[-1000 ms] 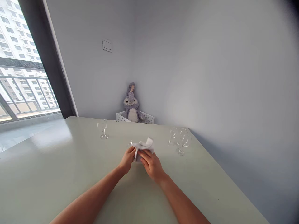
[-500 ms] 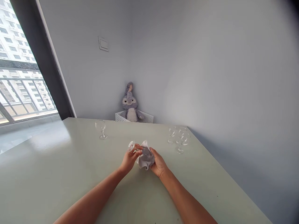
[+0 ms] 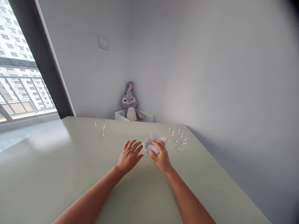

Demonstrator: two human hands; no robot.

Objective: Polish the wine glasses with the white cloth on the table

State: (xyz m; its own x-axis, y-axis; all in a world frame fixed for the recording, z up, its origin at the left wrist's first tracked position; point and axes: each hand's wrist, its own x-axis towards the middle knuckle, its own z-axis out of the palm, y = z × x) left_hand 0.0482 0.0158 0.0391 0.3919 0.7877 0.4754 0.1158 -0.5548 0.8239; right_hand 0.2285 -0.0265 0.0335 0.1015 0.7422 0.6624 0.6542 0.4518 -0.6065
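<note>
My right hand (image 3: 161, 155) is closed over a pale grey-white cloth (image 3: 153, 140), palm down, in the middle of the table. A thin clear edge of glass shows under the cloth's left side; the rest of that glass is hidden. Beside it, my left hand (image 3: 129, 156) is open, back up and fingers spread, with its fingertips close to the cloth's left corner. I cannot tell whether they touch the glass. To the right of the cloth stand several clear stemmed glasses (image 3: 182, 138) in a group.
One more stemmed glass (image 3: 100, 126) stands upright at the back left of the pale green table (image 3: 70, 168). Behind the far edge, a plush rabbit (image 3: 130, 104) sits in a white perforated basket (image 3: 147, 117). Walls meet behind it, and a window is at left.
My left hand has let go of the glass stem and spread its fingers. My right hand has turned palm down over the cloth, which now covers most of the glass.
</note>
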